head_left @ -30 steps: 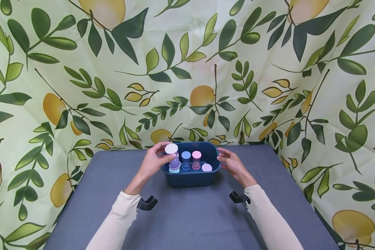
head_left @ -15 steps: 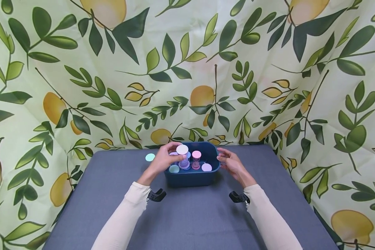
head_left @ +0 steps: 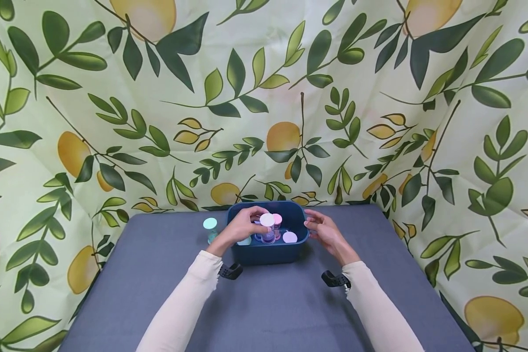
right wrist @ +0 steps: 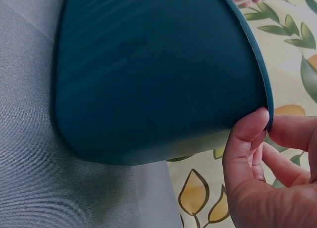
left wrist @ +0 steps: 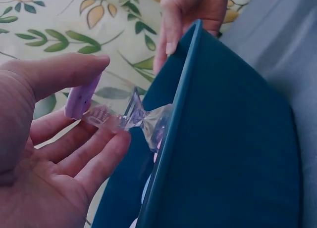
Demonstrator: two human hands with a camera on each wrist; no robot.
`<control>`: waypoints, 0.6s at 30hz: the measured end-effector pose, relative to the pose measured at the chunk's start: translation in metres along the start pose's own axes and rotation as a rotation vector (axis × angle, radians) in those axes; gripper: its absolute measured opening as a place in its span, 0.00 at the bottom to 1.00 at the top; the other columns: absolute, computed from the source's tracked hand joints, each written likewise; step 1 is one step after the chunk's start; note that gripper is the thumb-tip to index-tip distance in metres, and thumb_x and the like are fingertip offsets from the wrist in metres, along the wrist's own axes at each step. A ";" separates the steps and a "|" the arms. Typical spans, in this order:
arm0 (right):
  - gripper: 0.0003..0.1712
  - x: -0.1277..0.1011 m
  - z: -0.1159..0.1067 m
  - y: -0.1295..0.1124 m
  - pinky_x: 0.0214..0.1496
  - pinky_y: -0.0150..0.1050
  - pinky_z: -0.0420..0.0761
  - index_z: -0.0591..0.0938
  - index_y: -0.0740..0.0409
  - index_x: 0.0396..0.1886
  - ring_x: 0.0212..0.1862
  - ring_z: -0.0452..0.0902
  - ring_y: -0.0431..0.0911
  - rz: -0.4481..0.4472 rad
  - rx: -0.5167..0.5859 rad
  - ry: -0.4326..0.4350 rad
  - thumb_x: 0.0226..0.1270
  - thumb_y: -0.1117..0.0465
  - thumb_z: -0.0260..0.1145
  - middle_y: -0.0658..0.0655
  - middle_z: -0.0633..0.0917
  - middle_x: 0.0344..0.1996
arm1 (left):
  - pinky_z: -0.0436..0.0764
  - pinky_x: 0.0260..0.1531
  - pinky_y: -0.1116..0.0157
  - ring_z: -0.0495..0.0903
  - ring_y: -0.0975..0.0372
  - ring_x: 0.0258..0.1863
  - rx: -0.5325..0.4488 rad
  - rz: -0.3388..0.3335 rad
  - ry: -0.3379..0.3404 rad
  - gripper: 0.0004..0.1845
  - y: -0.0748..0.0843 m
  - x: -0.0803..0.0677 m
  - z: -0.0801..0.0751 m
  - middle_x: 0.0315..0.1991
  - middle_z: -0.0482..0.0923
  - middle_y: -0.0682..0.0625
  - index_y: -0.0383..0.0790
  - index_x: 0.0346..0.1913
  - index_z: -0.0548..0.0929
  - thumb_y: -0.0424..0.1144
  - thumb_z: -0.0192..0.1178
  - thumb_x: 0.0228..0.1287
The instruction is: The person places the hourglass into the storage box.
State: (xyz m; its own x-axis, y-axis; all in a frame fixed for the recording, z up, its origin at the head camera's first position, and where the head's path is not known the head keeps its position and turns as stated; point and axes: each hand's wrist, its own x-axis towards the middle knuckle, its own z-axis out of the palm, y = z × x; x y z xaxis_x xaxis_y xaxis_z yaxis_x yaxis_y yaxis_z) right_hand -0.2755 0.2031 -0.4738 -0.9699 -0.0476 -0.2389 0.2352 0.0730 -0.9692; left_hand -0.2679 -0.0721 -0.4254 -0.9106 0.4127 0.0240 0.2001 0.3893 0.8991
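Observation:
My left hand (head_left: 256, 224) pinches a purple sand timer (head_left: 267, 226) between thumb and fingers, holding it just inside a dark blue tub (head_left: 268, 252). The left wrist view shows the same left hand (left wrist: 109, 102) on the timer's purple cap (left wrist: 79, 97), with its glass waist (left wrist: 136, 116) against the tub's rim (left wrist: 181, 97). My right hand (head_left: 315, 226) grips the tub's right rim, thumb and fingertips (right wrist: 252, 131) curled over the tub's edge (right wrist: 158, 79). A pink timer (head_left: 277, 219), a lilac cap (head_left: 289, 237) and a teal cap (head_left: 245, 241) sit inside the tub.
A teal sand timer (head_left: 209, 229) stands on the grey table (head_left: 268, 308) just left of the tub. A leaf-and-lemon printed cloth (head_left: 264, 98) hangs close behind and to both sides. The table drops off at its left and right edges.
My left hand carried the purple timer rightward, from the tub's left end to its middle, and lower. The teal timer on the table came into sight. The right hand stayed on the rim.

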 end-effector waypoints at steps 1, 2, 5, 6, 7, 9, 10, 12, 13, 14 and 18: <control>0.28 0.000 0.000 0.000 0.41 0.33 0.80 0.69 0.52 0.71 0.45 0.72 0.45 0.000 -0.004 -0.001 0.73 0.64 0.58 0.53 0.72 0.47 | 0.80 0.50 0.60 0.80 0.55 0.50 0.011 -0.008 -0.007 0.24 0.000 0.001 0.001 0.51 0.81 0.46 0.41 0.55 0.81 0.39 0.73 0.53; 0.27 0.000 0.000 0.000 0.40 0.33 0.80 0.69 0.52 0.71 0.45 0.73 0.45 0.001 -0.004 0.000 0.73 0.64 0.58 0.53 0.72 0.47 | 0.80 0.51 0.59 0.80 0.55 0.51 0.018 -0.017 -0.012 0.25 0.000 0.002 0.002 0.52 0.81 0.47 0.42 0.55 0.80 0.39 0.73 0.53; 0.28 -0.002 0.001 0.000 0.40 0.33 0.80 0.69 0.52 0.71 0.45 0.73 0.46 0.000 -0.008 -0.001 0.73 0.64 0.58 0.53 0.73 0.47 | 0.80 0.53 0.58 0.79 0.53 0.53 0.036 -0.035 -0.021 0.25 0.000 0.005 0.005 0.52 0.81 0.46 0.41 0.55 0.80 0.38 0.73 0.52; 0.28 -0.002 0.002 0.000 0.41 0.33 0.80 0.69 0.52 0.71 0.45 0.73 0.46 0.000 -0.010 0.000 0.73 0.64 0.58 0.53 0.73 0.47 | 0.80 0.54 0.57 0.80 0.53 0.54 0.043 -0.039 -0.023 0.26 0.000 0.006 0.006 0.52 0.81 0.46 0.41 0.56 0.80 0.37 0.73 0.52; 0.28 -0.003 0.002 0.001 0.41 0.33 0.80 0.69 0.52 0.71 0.45 0.73 0.46 0.001 -0.012 0.000 0.73 0.64 0.58 0.53 0.73 0.47 | 0.80 0.54 0.57 0.80 0.53 0.54 0.048 -0.044 -0.025 0.26 0.000 0.007 0.007 0.52 0.81 0.46 0.41 0.56 0.80 0.37 0.73 0.52; 0.28 -0.003 0.002 0.001 0.41 0.33 0.80 0.69 0.52 0.71 0.45 0.73 0.45 0.002 -0.014 -0.001 0.73 0.64 0.58 0.53 0.73 0.47 | 0.80 0.54 0.57 0.80 0.53 0.54 0.057 -0.056 -0.029 0.26 -0.001 0.009 0.009 0.52 0.81 0.46 0.41 0.56 0.80 0.37 0.73 0.51; 0.28 -0.003 0.001 0.001 0.41 0.33 0.80 0.69 0.52 0.71 0.44 0.73 0.45 0.003 -0.013 -0.001 0.73 0.64 0.58 0.53 0.73 0.47 | 0.80 0.54 0.56 0.80 0.53 0.54 0.055 -0.063 -0.032 0.26 -0.002 0.009 0.009 0.52 0.81 0.46 0.41 0.56 0.80 0.37 0.74 0.51; 0.28 -0.002 0.001 0.001 0.41 0.33 0.80 0.69 0.52 0.71 0.44 0.73 0.44 0.003 -0.013 -0.002 0.73 0.64 0.58 0.52 0.73 0.47 | 0.80 0.54 0.56 0.80 0.53 0.54 0.064 -0.067 -0.043 0.27 -0.004 0.012 0.010 0.52 0.81 0.46 0.41 0.56 0.80 0.37 0.74 0.51; 0.28 -0.002 0.001 0.001 0.41 0.33 0.80 0.69 0.52 0.71 0.44 0.73 0.44 0.001 -0.011 -0.002 0.73 0.65 0.58 0.53 0.72 0.47 | 0.80 0.54 0.55 0.80 0.53 0.54 0.063 -0.070 -0.047 0.26 -0.004 0.013 0.010 0.52 0.81 0.46 0.41 0.56 0.80 0.37 0.74 0.51; 0.28 -0.001 0.001 0.001 0.41 0.33 0.80 0.69 0.52 0.71 0.44 0.72 0.44 0.000 -0.009 -0.002 0.73 0.65 0.58 0.53 0.72 0.47 | 0.80 0.54 0.55 0.80 0.52 0.55 0.062 -0.069 -0.050 0.26 -0.005 0.014 0.010 0.53 0.81 0.46 0.41 0.56 0.80 0.36 0.73 0.51; 0.28 0.000 0.000 0.001 0.42 0.34 0.80 0.69 0.51 0.71 0.46 0.72 0.45 -0.001 -0.014 -0.001 0.73 0.64 0.58 0.53 0.72 0.48 | 0.80 0.54 0.55 0.79 0.51 0.55 0.061 -0.083 -0.066 0.25 -0.009 0.019 0.011 0.53 0.80 0.44 0.40 0.55 0.79 0.34 0.72 0.52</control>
State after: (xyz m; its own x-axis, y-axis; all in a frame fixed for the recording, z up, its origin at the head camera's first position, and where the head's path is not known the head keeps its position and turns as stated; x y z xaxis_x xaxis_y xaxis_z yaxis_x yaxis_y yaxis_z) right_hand -0.2749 0.2033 -0.4744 -0.9700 -0.0483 -0.2382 0.2335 0.0868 -0.9685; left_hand -0.2833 -0.0585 -0.4381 -0.8994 0.4297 -0.0806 0.1482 0.4731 0.8684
